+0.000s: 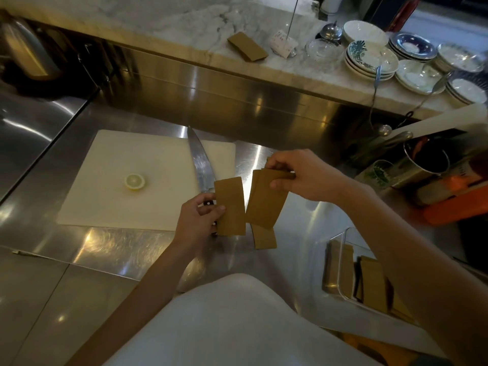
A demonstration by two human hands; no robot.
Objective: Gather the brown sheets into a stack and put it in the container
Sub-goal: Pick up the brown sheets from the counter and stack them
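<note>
Steel bench under dim light, brown sheets being gathered beside a cutting board.

Left hand point(200, 217) is pinching one brown sheet point(230, 207) by its edge; right hand point(303, 175) is gripping a small fan point(266, 196) of what looks like two or three at their top. One more sheet point(264, 237) is lying on the bench at six o'clock of the fan, another point(247, 46) on the marble ledge at twelve. They look light, thin and stiffish, best pinched at an edge. Clear container point(343, 257) at four o'clock is holding some already.

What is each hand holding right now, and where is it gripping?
Left hand pinches one brown sheet at its left edge. Right hand grips a few overlapped sheets by their top end.
</note>
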